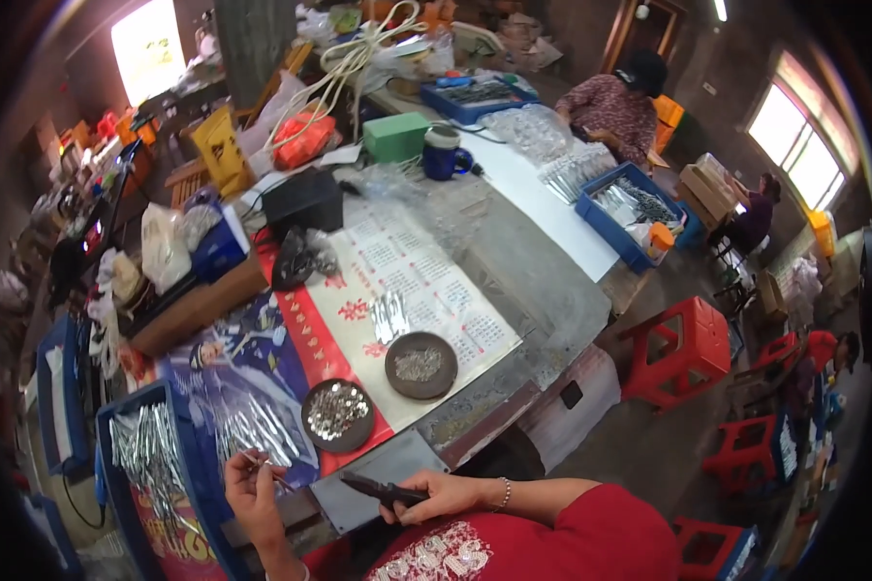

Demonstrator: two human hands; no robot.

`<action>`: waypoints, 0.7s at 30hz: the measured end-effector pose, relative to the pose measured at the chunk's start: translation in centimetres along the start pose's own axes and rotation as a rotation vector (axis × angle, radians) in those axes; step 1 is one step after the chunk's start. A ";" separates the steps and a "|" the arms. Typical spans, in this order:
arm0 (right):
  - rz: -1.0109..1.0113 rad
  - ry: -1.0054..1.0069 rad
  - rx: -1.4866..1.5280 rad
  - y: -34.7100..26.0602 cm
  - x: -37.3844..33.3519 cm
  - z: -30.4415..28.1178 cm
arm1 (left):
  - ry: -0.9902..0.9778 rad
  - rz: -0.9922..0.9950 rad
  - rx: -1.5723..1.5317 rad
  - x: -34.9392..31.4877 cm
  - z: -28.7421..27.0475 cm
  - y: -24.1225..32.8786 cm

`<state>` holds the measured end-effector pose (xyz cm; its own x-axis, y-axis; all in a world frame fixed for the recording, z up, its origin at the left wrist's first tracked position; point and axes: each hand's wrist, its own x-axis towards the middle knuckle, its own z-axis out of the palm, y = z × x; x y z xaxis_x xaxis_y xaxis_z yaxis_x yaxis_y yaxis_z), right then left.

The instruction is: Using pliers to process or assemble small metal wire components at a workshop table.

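My left hand (251,492) is raised near the front edge of the table, thumb and fingertips pinched around a small thin piece (274,474) too small to name. To its right, my right hand (434,497) is closed round a pair of dark pliers (380,487), their end pointing left toward the pinched piece. Just beyond the hands sit two round dark dishes. The nearer dish (338,415) contains small shiny metal bits; the farther dish (420,365) contains fine clear or silvery bits. Slim silvery pieces (257,426) lie spread on a blue printed sheet beyond my left hand.
At left, a blue tray (170,465) holds many slim silvery pieces. A cardboard box (199,315), black box (302,201), green block (395,137) and blue mug (446,153) stand farther back. Across the table sits another person (615,107) near a blue bin (630,215). A red stool (676,351) stands at right.
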<state>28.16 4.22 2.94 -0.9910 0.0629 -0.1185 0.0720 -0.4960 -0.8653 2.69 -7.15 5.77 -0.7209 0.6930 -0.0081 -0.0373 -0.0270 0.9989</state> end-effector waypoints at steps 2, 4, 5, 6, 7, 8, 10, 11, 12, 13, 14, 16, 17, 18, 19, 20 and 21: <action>0.045 0.056 -0.046 -0.5 0.2 0.2 | 0.023 0.030 -0.060 -2.0 -0.8 0.2; -0.003 0.037 -0.174 -1.3 0.5 0.1 | 0.072 -0.003 -0.038 -3.6 -1.2 0.0; 0.041 0.058 -0.172 -2.0 0.6 -0.3 | 0.064 -0.026 0.053 -3.3 -1.1 0.4; 0.006 0.041 -0.168 -2.2 0.7 -0.4 | 0.041 -0.012 0.030 -3.2 -1.5 0.1; -0.006 0.066 -0.159 -2.5 0.9 -0.3 | 0.056 -0.022 -0.002 -3.5 -1.7 0.1; -0.017 0.098 -0.165 -2.5 1.0 0.1 | 0.058 -0.004 -0.078 -3.7 -1.8 -0.1; -0.108 0.163 -0.124 -1.9 1.5 1.0 | 0.046 -0.035 -0.194 -4.2 -2.1 -0.4; -0.084 0.149 -0.150 -2.4 1.7 1.8 | 0.046 0.024 -0.333 -4.8 -2.0 -0.9; -0.073 0.153 -0.191 -2.7 1.9 2.0 | 0.027 0.049 -0.370 -5.1 -1.7 -1.0; -0.089 0.130 -0.361 -2.4 2.0 1.7 | 0.023 0.061 -0.393 -5.7 -1.4 -1.5; -0.072 0.103 -0.356 -2.2 2.3 1.9 | 0.056 0.058 -0.390 -6.2 -1.2 -2.1; -0.161 0.139 -0.648 -2.7 3.2 2.8 | -0.038 0.179 -0.380 -6.0 -1.1 -3.0; -0.156 0.154 -0.742 -3.4 3.5 3.4 | -0.053 0.229 -0.348 -5.8 -1.3 -3.8; -0.154 0.151 -0.751 -3.5 3.9 4.0 | -0.049 0.234 -0.356 -5.5 -1.3 -4.2; -0.202 0.191 -0.840 -3.7 4.4 4.5 | -0.070 0.269 -0.320 -5.2 -1.3 -4.4; -0.252 0.230 -0.929 -3.8 5.0 5.0 | -0.090 0.303 -0.284 -4.8 -1.3 -4.7; -0.224 0.244 -0.997 -4.1 5.3 5.5 | -0.098 0.371 -0.192 -4.3 -1.4 -5.3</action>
<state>22.02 1.86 8.57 -0.9513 0.2931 0.0950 0.0602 0.4794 -0.8755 5.04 -10.96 0.46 -0.6407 0.6761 0.3639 0.0772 -0.4149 0.9066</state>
